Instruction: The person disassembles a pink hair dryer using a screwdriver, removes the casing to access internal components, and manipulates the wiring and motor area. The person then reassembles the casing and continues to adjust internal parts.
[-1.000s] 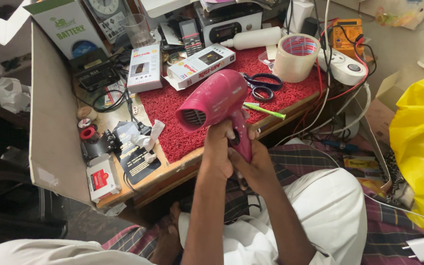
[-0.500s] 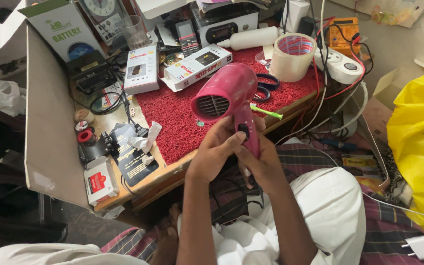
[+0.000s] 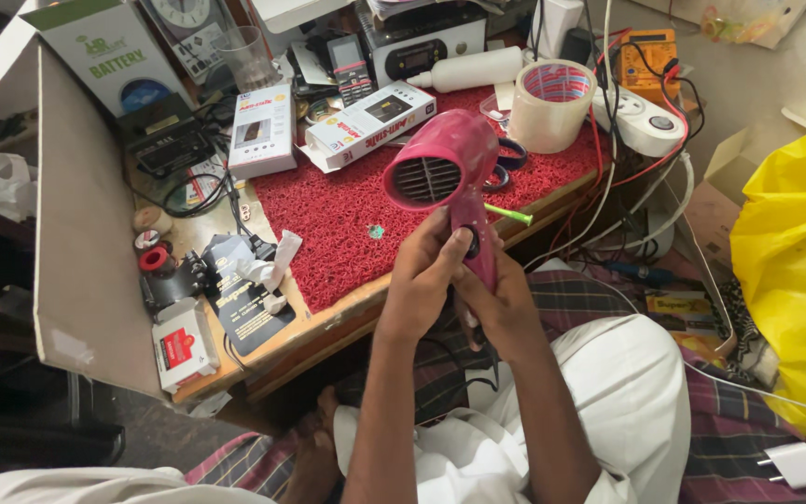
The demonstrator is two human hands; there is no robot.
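A cluttered wooden workbench (image 3: 347, 317) fills the upper left, with a red textured mat (image 3: 328, 224) spread over its middle and reaching toward the near edge. Beyond the right end of the bench a big yellow bag (image 3: 795, 271) sits on the floor. Above the bench's near edge, a pink hair dryer (image 3: 445, 173) is held up in the air, its round rear grille turned toward the camera and its handle pointing down toward the person's lap. The left hand (image 3: 422, 280) is curled around the handle from the left, thumb lying on the handle's face near a dark switch. The right hand (image 3: 506, 308) wraps the lower handle from the right, fingers closed on it, touching the left hand. Toward the far edge of the mat stand a wide roll of clear tape (image 3: 552, 107) and a white flat box (image 3: 370, 121); another white box (image 3: 261, 131) lies left of the mat. Just behind the dryer, a green pen-like tool (image 3: 510, 215) rests on the mat near the front edge.
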